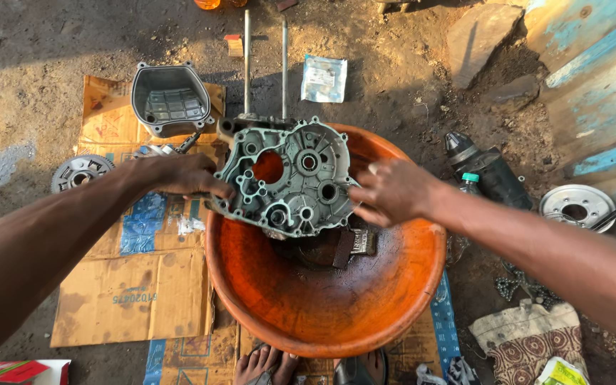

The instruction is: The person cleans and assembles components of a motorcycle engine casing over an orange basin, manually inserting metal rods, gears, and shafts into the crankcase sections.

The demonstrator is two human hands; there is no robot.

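Head view is showing bare, dusty ground with flattened cardboard [137, 285] lying on it; left hand [183, 175] and right hand [390, 191] are gripping, fingers curled, a grey engine casing [286, 178] over an orange basin [326, 306].

Both hands hold a grey metal engine casing [288, 178] over the far rim of an orange basin [393, 285]. The left hand [183, 175] grips the casing's left edge; the right hand [386, 191] clasps its right edge. The basin stands on flattened cardboard [137, 285] laid on bare dirt ground. On the cardboard beyond the left hand lies a grey metal cover [170, 98], hollow side up. A round silver disc [577, 205] lies on the ground at far right.
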